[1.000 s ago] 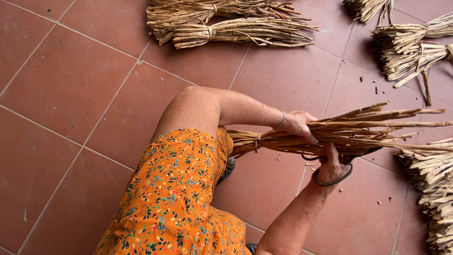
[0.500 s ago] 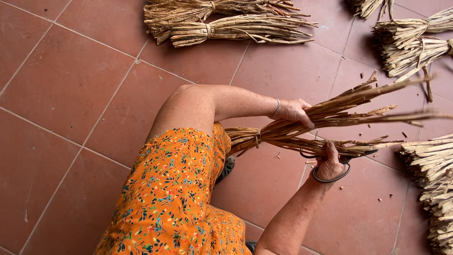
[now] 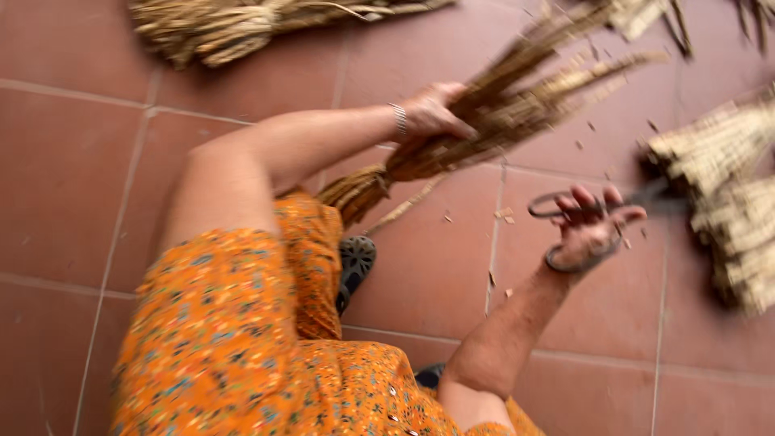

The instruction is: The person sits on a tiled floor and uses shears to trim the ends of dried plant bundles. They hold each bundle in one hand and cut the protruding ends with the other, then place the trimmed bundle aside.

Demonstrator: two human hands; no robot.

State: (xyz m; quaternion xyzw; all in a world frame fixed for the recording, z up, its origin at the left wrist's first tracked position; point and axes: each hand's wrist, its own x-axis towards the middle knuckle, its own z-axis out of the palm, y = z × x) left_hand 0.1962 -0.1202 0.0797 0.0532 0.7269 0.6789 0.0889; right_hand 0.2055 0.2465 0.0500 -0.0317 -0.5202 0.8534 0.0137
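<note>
Swung up now, straw bundle (image 3: 517, 121) gripped in left hand (image 3: 432, 113), scissors (image 3: 581, 222) looped on right hand (image 3: 593, 230); loose stalks may slip out.

We see our left hand (image 3: 432, 113) closed around a bundle of dry straw (image 3: 500, 121), tilted up off the red tiled floor (image 3: 73, 178). Our right hand (image 3: 593, 230) holds scissors (image 3: 565, 211) (blades blurred), apart from it, near stacked bundles (image 3: 726, 186).
</note>
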